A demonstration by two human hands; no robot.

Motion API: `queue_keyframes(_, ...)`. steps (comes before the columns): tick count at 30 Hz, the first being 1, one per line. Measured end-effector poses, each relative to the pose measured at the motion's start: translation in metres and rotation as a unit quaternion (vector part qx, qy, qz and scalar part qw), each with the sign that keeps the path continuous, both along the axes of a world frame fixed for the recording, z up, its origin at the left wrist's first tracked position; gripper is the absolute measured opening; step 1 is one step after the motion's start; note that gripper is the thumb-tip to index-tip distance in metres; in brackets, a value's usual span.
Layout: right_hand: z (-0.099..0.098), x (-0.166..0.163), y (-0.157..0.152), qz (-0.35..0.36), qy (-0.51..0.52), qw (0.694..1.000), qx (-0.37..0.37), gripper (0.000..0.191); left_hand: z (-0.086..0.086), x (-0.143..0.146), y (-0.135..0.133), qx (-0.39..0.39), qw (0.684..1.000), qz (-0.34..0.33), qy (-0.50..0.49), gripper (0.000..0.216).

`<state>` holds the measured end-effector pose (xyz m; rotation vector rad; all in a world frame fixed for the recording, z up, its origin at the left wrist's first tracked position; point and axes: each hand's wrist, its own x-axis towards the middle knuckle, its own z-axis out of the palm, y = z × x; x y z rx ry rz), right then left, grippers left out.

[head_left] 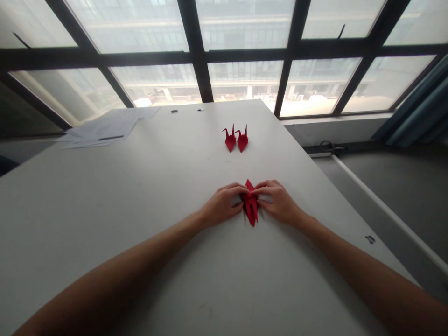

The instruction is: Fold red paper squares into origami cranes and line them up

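Between my two hands is a folded red origami paper piece [251, 210], pointed at its far and near ends, with narrow points lying toward me. My left hand [226, 201] pinches its left side, fingers and thumb closed on the paper. From the other side my right hand [275, 199] grips the right edge, fingertips near the middle fold. My fingers cover part of the paper's centre. Farther off on the table, two finished-looking red paper cranes, a left one [230, 142] and a right one [242, 142], stand side by side.
The white table [157, 186] has white paper sheets [108, 128] at its far left, a dark pen-like stick [111, 137] lying on them. A small dark mark [370, 239] is near the right edge. Beyond are windows, a blue curtain [416, 107] and a white floor bar [378, 205].
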<state>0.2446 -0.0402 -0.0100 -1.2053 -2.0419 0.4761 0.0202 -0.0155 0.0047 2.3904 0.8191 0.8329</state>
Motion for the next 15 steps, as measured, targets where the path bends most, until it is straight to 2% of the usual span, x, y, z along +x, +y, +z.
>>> queue_keyframes(7,-0.0011,0.0017,0.0016,0.003,0.003,1.000,-0.004,0.025,-0.0014,0.0002,0.0015,-0.001,1.000,-0.002,-0.016,0.032)
queue_keyframes(15,0.0002,0.0024,0.0017,0.017,0.000,1.000,-0.005,0.027,-0.0086,-0.0027,0.0085,-0.045,0.998,-0.003,-0.033,0.020)
